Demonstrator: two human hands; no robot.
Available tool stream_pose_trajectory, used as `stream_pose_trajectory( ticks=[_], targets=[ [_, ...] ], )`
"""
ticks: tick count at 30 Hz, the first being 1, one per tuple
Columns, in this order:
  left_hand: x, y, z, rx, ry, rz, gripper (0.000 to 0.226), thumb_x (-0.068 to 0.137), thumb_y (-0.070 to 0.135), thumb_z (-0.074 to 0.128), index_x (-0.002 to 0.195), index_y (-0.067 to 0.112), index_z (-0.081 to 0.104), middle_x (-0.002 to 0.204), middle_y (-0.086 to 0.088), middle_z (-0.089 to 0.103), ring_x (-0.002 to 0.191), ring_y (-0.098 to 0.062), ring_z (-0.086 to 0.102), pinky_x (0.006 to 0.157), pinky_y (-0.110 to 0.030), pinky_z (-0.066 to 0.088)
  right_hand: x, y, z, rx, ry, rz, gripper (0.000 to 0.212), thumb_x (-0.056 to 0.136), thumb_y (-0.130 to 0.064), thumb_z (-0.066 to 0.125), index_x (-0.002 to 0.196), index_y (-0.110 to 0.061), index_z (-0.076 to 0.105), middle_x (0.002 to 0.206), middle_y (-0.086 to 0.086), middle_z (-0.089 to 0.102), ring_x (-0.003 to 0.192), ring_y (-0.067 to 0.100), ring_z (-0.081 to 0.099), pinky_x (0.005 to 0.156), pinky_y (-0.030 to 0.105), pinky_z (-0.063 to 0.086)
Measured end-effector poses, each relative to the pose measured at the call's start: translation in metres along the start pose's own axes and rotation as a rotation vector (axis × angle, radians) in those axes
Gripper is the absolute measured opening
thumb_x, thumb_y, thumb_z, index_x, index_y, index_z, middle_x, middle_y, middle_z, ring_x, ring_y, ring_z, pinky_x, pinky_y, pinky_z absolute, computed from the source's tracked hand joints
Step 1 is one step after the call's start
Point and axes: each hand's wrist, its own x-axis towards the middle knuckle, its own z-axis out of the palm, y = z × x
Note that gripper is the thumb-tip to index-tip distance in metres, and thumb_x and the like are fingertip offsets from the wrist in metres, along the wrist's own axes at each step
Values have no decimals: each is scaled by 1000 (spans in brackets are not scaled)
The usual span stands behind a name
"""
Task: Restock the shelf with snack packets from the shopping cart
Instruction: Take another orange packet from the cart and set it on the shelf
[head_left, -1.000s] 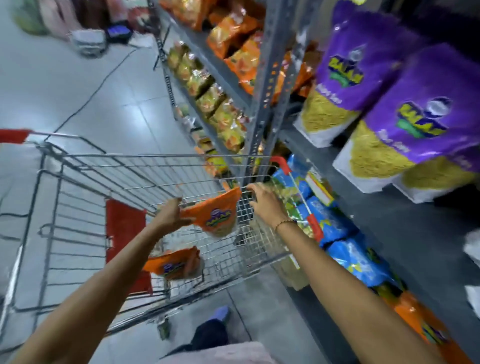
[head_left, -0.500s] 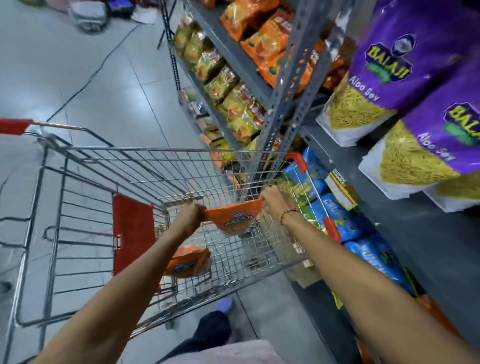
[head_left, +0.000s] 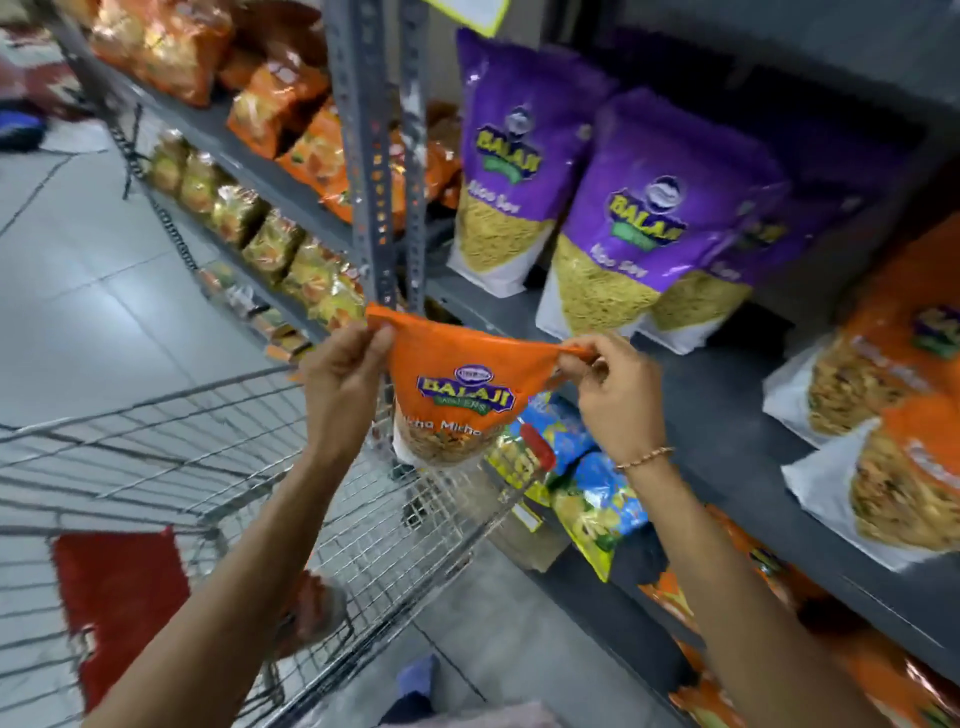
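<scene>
Above the silver wire shopping cart (head_left: 218, 467), an orange Balaji snack packet (head_left: 457, 395) with a clear lower window is held up in the air by its two top corners. Its left corner is pinched by the left hand (head_left: 340, 379), the fingers closed on the upper seam, and its right corner is pinched in the same way by the right hand (head_left: 613, 395), on whose wrist a thin beaded bracelet (head_left: 647, 457) is worn. The hands are kept apart by the width of the packet, which hangs upright between them, clear of the cart and in front of the grey perforated metal shelf upright (head_left: 374, 156).

Further right, on the dark grey metal shelf (head_left: 727, 426), tall purple Balaji Aloo Sev packets (head_left: 644, 213) are stood side by side. Beside them, at the right edge of the view, orange-and-white snack packets (head_left: 893, 405) of the same kind as the held one are seen leaning on that shelf. Blue and yellow snack packets (head_left: 597, 499) are stacked on the level below, just beside the cart's corner. Inside the cart, a red plastic flap (head_left: 119, 608) is visible, and another orange packet (head_left: 311, 608) is partly hidden behind the left forearm. Yellow and orange packets (head_left: 270, 228) are lined along the shelves further down the pale tiled aisle.
</scene>
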Motion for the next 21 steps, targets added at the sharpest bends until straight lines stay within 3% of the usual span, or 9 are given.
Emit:
stream_pose_trajectory(
  ticks=[3,6,10,14,17,19,21],
  targets=[
    [12,39,48,-134,-110,92,33,91,9,54,61,25,54,53,17,49,52,1,40,51,-14,36,-11,-2,-49,97,160,78,12,81,-3,63,90,-11,64,83,3,66,74,-1,59,69,6,41],
    [13,60,95,-199,-221,82,32,90,21,56,59,25,51,51,14,45,54,-7,40,49,-25,35,-27,-2,-95,228,316,139,7,85,-10,61,90,-15,59,71,-11,61,64,-13,55,65,5,40],
    [0,83,164,-253,-419,128,35,88,25,55,55,25,44,52,14,36,56,-4,30,52,-26,24,-60,11,-158,246,529,223,24,87,-9,59,76,-29,55,57,-24,63,56,-14,52,59,4,39],
    [-34,97,232,-322,-569,75,31,87,16,54,58,26,60,49,20,52,53,6,39,51,-13,33,-103,29,-217,205,745,279,25,87,-11,60,72,-31,56,57,-31,62,56,-10,52,61,8,42],
    [-62,111,279,-294,-702,94,27,88,19,55,62,26,60,53,20,56,56,5,43,53,-16,36,-133,40,-258,123,844,290,25,88,-12,59,73,-32,55,55,-32,60,54,-11,49,58,4,38],
    [-80,118,305,-251,-766,126,24,88,22,55,65,27,61,56,20,60,58,3,48,54,-17,41,-152,52,-284,120,914,321,18,86,-22,60,72,-33,59,56,-29,60,58,-7,49,63,11,42],
    [-96,124,329,-177,-781,201,24,87,25,57,65,17,62,57,11,63,56,-5,52,52,-27,47,-167,66,-309,111,972,343,11,82,-31,60,73,-37,63,59,-25,61,66,1,51,68,24,46]
  ],
)
